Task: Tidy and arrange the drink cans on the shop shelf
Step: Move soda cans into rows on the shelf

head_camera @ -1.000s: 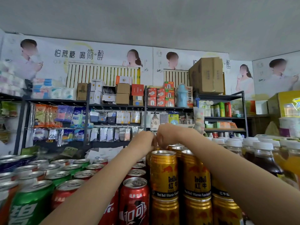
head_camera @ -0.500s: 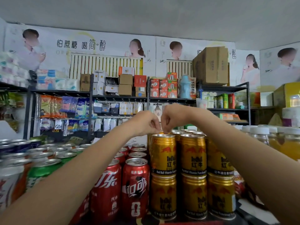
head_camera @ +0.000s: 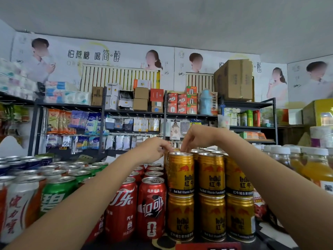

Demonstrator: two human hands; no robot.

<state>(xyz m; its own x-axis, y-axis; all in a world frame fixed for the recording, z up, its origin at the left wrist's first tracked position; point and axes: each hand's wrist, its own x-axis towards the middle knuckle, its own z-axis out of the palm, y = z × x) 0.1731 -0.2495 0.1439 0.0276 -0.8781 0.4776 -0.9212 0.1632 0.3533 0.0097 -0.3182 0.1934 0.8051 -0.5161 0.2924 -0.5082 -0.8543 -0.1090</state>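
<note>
Gold Red Bull cans (head_camera: 211, 175) stand stacked two high in rows at the shelf's centre. My left hand (head_camera: 155, 150) and my right hand (head_camera: 195, 138) meet over the front-left can of the upper layer (head_camera: 181, 173). Their curled fingertips pinch at the top rim, either of this can or of the one just behind it. Red cola cans (head_camera: 151, 206) stand directly left of the gold stack. Green cans (head_camera: 57, 193) and white-and-orange cans (head_camera: 17, 210) follow further left.
Capped bottles of orange and dark drinks (head_camera: 313, 165) stand to the right of the gold cans. Blue cans (head_camera: 17, 165) sit at the far left. Across the aisle, black racks (head_camera: 100, 107) hold boxes, tissue packs and hanging packets.
The view has dropped, so both layers of gold cans now show in full. My hands stay at the top of the gold stack and have drawn slightly apart.
</note>
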